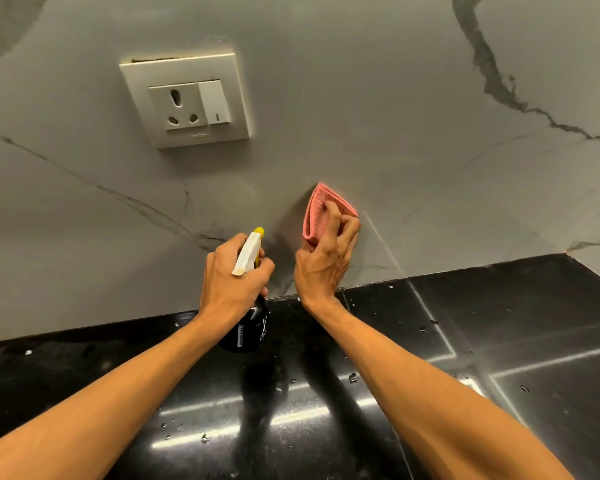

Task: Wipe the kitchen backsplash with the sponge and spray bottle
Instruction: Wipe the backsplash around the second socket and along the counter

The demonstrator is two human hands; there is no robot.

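Note:
The grey marble backsplash [378, 109] fills the upper part of the head view. My left hand [231, 278] grips the neck of a black spray bottle [248, 332] with a white and yellow trigger head, its nozzle aimed at the wall. My right hand [326, 261] holds a folded pink sponge cloth [314, 211] against the backsplash, low down and just above the counter. My fingers curl over the cloth's lower half and hide it.
A cream socket and switch plate [186, 100] is set in the wall, up and left of both hands. The glossy black counter [499, 341] below carries scattered water drops. At far right the wall turns a corner [568, 254].

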